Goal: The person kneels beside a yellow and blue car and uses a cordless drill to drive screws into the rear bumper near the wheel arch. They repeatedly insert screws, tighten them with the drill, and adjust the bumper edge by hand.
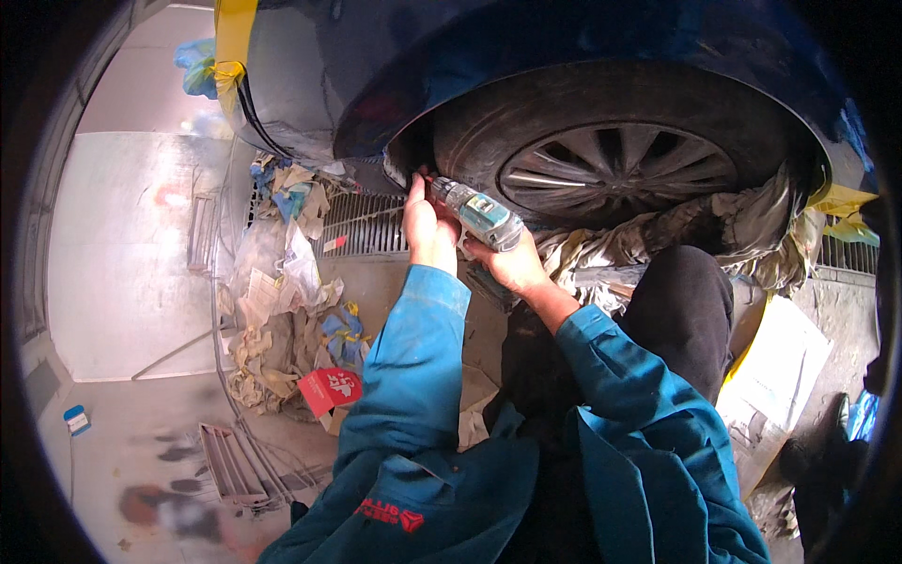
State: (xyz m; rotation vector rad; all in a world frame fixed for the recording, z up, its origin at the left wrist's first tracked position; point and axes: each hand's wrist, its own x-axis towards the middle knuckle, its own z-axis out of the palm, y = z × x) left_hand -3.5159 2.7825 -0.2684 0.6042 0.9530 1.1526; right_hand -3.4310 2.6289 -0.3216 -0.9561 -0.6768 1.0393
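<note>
Where the wheel arch (399, 155) curves down ahead of the tyre: a cordless drill (489, 218) is held at a slant, its chuck end up and to the left, close to the arch's lower front edge.
Right hand: the right hand (515, 265) is wrapped around the drill from below and behind; its fingers are partly hidden by the tool's teal and grey body.
Left hand: the left hand (432, 228) is raised just beside the chuck, fingers reaching up to the arch edge; whether they pinch anything there I cannot tell.
Wheel: a multi-spoke wheel (615, 174) sits inside a dark tyre (470, 132), right of the drill.
Bodywork: dark blue, with yellow masking film (235, 42) at the upper left.
Under the tyre: a bunched, dirty grey sheet (700, 226) lies along its lower side.
Floor: a metal grating (362, 226) runs beneath the car; crumpled masking paper (268, 352) and a red card packet (329, 389) lie left of the forearms.
Clothing: teal sleeves (413, 329) reach to the wrists, and a black-trousered knee (684, 296) is bent near the right forearm.
Far right: a white paper sheet (785, 362) lies beyond the knee.
</note>
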